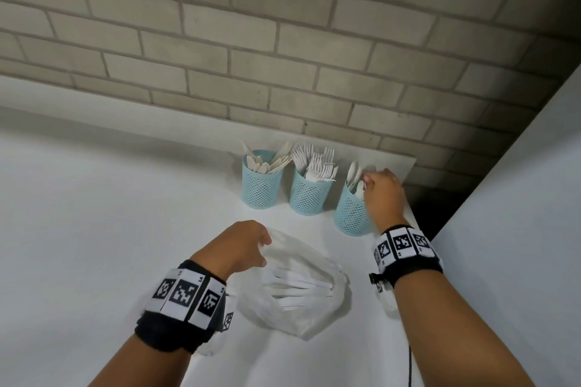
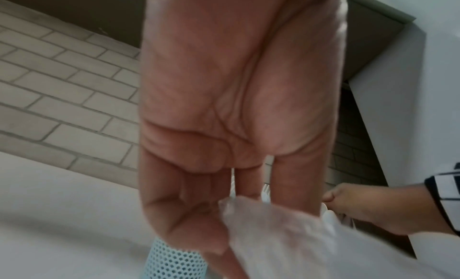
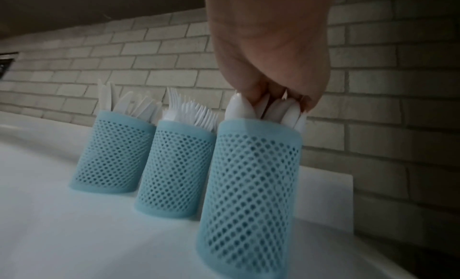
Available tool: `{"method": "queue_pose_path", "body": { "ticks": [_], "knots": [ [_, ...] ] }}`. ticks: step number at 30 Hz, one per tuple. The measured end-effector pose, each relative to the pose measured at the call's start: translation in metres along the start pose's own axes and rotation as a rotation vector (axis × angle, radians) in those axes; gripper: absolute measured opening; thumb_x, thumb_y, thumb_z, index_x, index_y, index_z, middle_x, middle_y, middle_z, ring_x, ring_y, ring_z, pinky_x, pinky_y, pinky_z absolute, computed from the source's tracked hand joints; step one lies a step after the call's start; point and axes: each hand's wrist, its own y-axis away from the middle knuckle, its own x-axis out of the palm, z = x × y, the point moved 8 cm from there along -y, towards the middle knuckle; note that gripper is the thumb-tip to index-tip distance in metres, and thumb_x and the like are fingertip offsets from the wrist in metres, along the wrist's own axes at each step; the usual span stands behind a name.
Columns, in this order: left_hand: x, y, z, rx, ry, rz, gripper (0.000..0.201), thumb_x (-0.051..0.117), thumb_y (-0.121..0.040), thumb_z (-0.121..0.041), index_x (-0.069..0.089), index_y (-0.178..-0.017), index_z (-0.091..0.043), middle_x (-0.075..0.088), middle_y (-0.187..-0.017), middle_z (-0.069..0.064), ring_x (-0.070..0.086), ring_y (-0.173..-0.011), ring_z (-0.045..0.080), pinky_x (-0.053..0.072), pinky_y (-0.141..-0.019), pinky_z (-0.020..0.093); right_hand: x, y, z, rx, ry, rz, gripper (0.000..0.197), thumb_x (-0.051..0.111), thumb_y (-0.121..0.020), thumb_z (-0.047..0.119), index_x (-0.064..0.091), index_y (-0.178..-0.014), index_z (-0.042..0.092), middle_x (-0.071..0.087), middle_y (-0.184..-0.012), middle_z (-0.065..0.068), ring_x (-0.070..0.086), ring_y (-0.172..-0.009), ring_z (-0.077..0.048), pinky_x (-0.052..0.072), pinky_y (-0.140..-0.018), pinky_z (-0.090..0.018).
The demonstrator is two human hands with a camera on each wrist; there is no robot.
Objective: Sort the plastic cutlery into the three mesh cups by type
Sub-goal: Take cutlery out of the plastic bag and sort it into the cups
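Three mesh cups (image 1: 309, 195) hold knives (image 1: 267, 162), forks (image 1: 316, 163), spoons (image 1: 354, 173).

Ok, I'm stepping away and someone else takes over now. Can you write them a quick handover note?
Right hand: fingers curled on white plastic spoons at the right blue mesh cup.
Left hand: pinches the clear plastic bag on the white counter.
Done: knives in the left blue mesh cup, forks in the middle blue mesh cup.
Left: release the spoons, then sort the white cutlery in the bag.
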Motion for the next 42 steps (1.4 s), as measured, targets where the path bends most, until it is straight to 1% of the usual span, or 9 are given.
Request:
{"method": "queue_pose_path", "body": {
  "ticks": [4, 7, 9, 12, 14, 19, 26, 32, 42],
  "knots": [
    [0.002, 0.004, 0.0, 0.01, 0.035, -0.015, 0.054, 0.07, -0.082, -0.024, 0.048, -0.13, -0.022, 0.048, -0.133, -0.002, 0.046, -0.12, 0.015, 0.033, -0.093, 0.019, -0.021, 0.0, 0.023, -0.016, 0.056, 0.029, 0.029, 0.04, -0.096, 0.013, 0.065, -0.111, 0.012, 0.056, -0.131, -0.008, 0.03, -0.134, -0.031, 0.028, -0.105, -0.042],
    [0.007, 0.007, 0.0, 0.0, 0.063, 0.007, 0.066, 0.072, -0.079, -0.024, 0.04, -0.136, -0.025, 0.043, -0.134, 0.002, 0.047, -0.119, 0.017, 0.036, -0.093, 0.022, -0.044, 0.022, 0.057, -0.045, -0.363, -0.006, 0.029, 0.045, -0.089, 0.0, 0.071, -0.09, 0.011, 0.067, -0.093, -0.008, 0.055, -0.09, -0.026, 0.048, -0.079, -0.028],
    [0.01, 0.009, 0.0, 0.002, 0.034, 0.014, 0.07, 0.071, -0.08, -0.017, 0.035, -0.14, -0.024, 0.041, -0.135, 0.005, 0.048, -0.12, 0.02, 0.039, -0.094, 0.024, -0.034, 0.048, 0.086, -0.065, -0.578, 0.339, 0.031, 0.045, -0.088, -0.004, 0.071, -0.077, 0.01, 0.066, -0.075, -0.004, 0.056, -0.067, -0.018, 0.045, -0.057, -0.016],
    [0.01, 0.012, 0.0, 0.009, 0.001, -0.001, 0.075, 0.069, -0.081, -0.012, 0.029, -0.145, -0.02, 0.038, -0.138, 0.006, 0.046, -0.124, 0.022, 0.039, -0.096, 0.025, 0.009, 0.113, 0.123, -0.169, -0.412, 0.991, 0.025, 0.052, -0.087, -0.003, 0.072, -0.085, 0.012, 0.072, -0.084, 0.0, 0.065, -0.073, -0.008, 0.052, -0.07, -0.017],
    [0.01, 0.015, 0.0, 0.027, 0.0, -0.012, 0.079, 0.069, -0.08, -0.011, 0.026, -0.146, -0.019, 0.037, -0.139, 0.006, 0.045, -0.125, 0.022, 0.038, -0.094, 0.023, 0.035, 0.144, 0.13, -0.252, -0.143, 1.129, 0.024, 0.057, -0.086, 0.003, 0.071, -0.104, 0.012, 0.071, -0.104, -0.005, 0.064, -0.081, -0.011, 0.051, -0.078, -0.022],
    [0.018, 0.026, 0.002, 0.062, 0.008, 0.026, 0.083, 0.064, -0.081, -0.004, 0.02, -0.148, -0.021, 0.033, -0.142, 0.005, 0.042, -0.127, 0.021, 0.037, -0.093, 0.021, 0.062, 0.165, 0.12, -0.287, 0.191, 0.965, 0.041, 0.054, -0.088, 0.009, 0.053, -0.129, 0.008, 0.057, -0.129, -0.009, 0.055, -0.115, -0.026, 0.045, -0.091, -0.032],
    [0.017, 0.033, 0.005, 0.066, 0.038, 0.029, 0.083, 0.061, -0.081, -0.001, 0.018, -0.148, -0.023, 0.03, -0.145, 0.003, 0.041, -0.127, 0.02, 0.037, -0.089, 0.019, 0.081, 0.178, 0.113, -0.328, 0.189, 0.855, 0.037, 0.063, -0.083, 0.026, 0.055, -0.116, 0.01, 0.06, -0.116, -0.01, 0.058, -0.104, -0.028, 0.048, -0.092, -0.037],
    [0.016, 0.037, 0.001, 0.083, 0.047, 0.016, 0.083, 0.061, -0.081, -0.001, 0.018, -0.148, -0.023, 0.029, -0.147, 0.002, 0.038, -0.132, 0.02, 0.039, -0.1, 0.025, 0.082, 0.183, 0.114, -0.405, 0.203, 0.806, 0.031, 0.06, -0.083, 0.023, 0.056, -0.112, 0.011, 0.062, -0.11, -0.009, 0.059, -0.102, -0.027, 0.049, -0.089, -0.036],
    [0.015, 0.037, 0.0, 0.068, 0.07, 0.028, 0.081, 0.058, -0.082, -0.001, 0.018, -0.148, -0.024, 0.032, -0.144, 0.002, 0.04, -0.128, 0.019, 0.038, -0.094, 0.021, 0.073, 0.172, 0.118, -0.489, 0.251, 0.658, 0.027, 0.051, -0.092, 0.024, 0.062, -0.109, 0.006, 0.065, -0.108, -0.012, 0.061, -0.101, -0.029, 0.045, -0.08, -0.032]
  ]
}}
